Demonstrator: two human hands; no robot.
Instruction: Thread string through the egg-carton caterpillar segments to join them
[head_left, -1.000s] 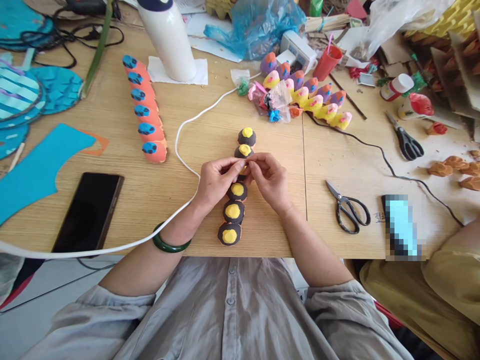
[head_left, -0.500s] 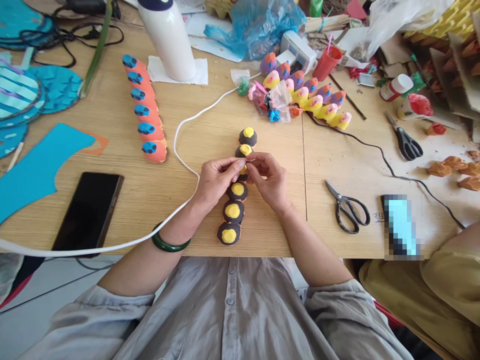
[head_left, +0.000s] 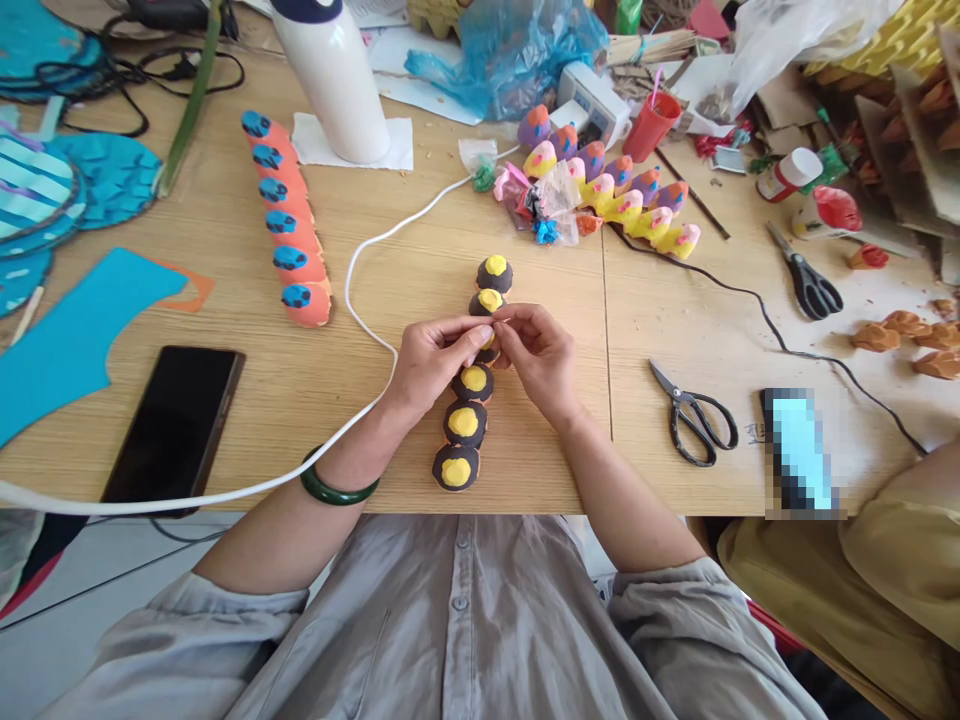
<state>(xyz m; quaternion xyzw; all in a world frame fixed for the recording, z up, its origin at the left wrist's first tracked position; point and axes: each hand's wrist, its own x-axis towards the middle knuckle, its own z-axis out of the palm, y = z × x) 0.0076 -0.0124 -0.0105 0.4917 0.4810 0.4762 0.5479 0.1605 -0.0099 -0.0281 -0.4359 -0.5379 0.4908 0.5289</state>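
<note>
A strip of black bumps (head_left: 474, 381) lies lengthwise in front of me. It looks cut from an egg carton, and each bump in view carries a flattened yellow dab like modelling clay. Over its upper middle, my left hand (head_left: 429, 368) comes in from the left, thumb and forefinger pinched together. My right hand (head_left: 541, 362) meets it fingertip to fingertip, also pinching. Whatever sits between the fingertips is too small to make out. The fingers partly cover one bump underneath.
An orange strip with blue dabs (head_left: 289, 225) lies left, near a white bottle (head_left: 337, 90) and a black phone (head_left: 176, 425). A white cable (head_left: 360, 270) crosses the table. Scissors (head_left: 694, 415) lie right; yellow strips (head_left: 622, 205) lie behind. A person's sleeve (head_left: 900, 540) is at right.
The view has shifted very slightly. Both hands stay pinched over the same part of the strip, with only slight movement of the right fingers.
</note>
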